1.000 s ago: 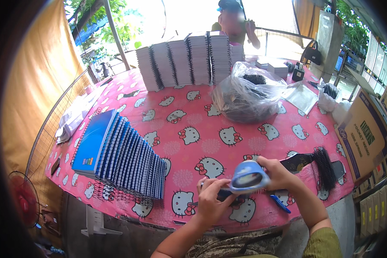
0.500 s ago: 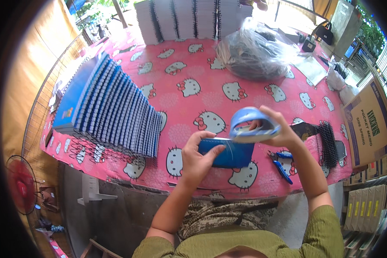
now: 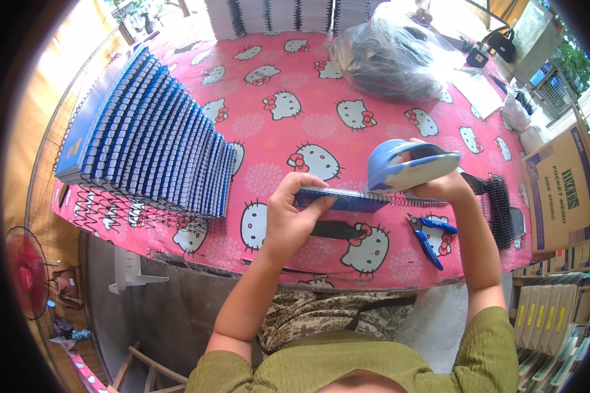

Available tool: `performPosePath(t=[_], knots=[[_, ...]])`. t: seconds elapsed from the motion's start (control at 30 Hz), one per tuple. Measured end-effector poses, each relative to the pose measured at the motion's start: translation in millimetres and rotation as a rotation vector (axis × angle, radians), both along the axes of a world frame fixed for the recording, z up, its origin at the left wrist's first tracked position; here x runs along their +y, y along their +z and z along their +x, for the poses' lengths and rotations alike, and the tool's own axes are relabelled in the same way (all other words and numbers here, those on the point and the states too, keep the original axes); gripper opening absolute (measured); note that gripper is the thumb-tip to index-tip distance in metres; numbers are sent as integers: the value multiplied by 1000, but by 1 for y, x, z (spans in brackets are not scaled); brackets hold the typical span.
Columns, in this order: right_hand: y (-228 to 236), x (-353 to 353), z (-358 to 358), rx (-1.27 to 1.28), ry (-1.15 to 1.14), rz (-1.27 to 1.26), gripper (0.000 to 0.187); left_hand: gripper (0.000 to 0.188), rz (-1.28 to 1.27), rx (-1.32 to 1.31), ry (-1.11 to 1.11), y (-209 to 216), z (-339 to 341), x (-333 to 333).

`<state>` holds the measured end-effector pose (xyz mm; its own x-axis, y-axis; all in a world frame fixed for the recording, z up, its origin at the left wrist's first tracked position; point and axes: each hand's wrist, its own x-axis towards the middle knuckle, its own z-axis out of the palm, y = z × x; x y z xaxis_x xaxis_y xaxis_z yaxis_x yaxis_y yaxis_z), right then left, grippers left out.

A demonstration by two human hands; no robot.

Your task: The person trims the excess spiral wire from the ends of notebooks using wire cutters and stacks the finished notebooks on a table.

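Note:
My left hand grips a small blue notebook by its left end, thumb in front and fingers behind. The notebook is held edge-up above the table. A thin dark spiral coil sticks out of its right end, reaching toward my right hand. That hand is closed around a blue and whitish rounded hand-held tool, held just above the coil; its exact kind is unclear. Blue-handled cutting pliers lie below my right hand. A flat black strip lies under the notebook.
A tall stack of spiral-bound blue notebooks stands at left on the pink patterned tablecloth. Loose dark coils lie at right. Beyond are a filled clear plastic bag and white page stacks. A cardboard box stands far right.
The notebook has tipped from showing its blue cover to edge-up. The tool has shifted right and turned, and a coil now shows extending from the notebook's right end. The view has shifted slightly.

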<state>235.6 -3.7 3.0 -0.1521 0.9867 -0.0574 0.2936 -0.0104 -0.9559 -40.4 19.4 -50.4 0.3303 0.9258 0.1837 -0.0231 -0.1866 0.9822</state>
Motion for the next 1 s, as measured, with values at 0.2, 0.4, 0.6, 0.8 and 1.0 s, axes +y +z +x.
performPosePath(t=[0.2,0.4,0.6,0.8,1.0], knots=[[-17,5,23,108,117,235,42,22,-122,34,-70,6,-1,5],[-28,12,20,119,232,107,70,20,-54,51,-93,6,-4,10],[-14,16,1,-101,175,49,65,21,-65,86,-110,7,-5,10],[4,15,-24,-115,129,-16,53,25,-76,2,-137,3,-4,9],[-8,20,-17,36,199,155,38,36,-56,-79,-85,0,-4,7]])
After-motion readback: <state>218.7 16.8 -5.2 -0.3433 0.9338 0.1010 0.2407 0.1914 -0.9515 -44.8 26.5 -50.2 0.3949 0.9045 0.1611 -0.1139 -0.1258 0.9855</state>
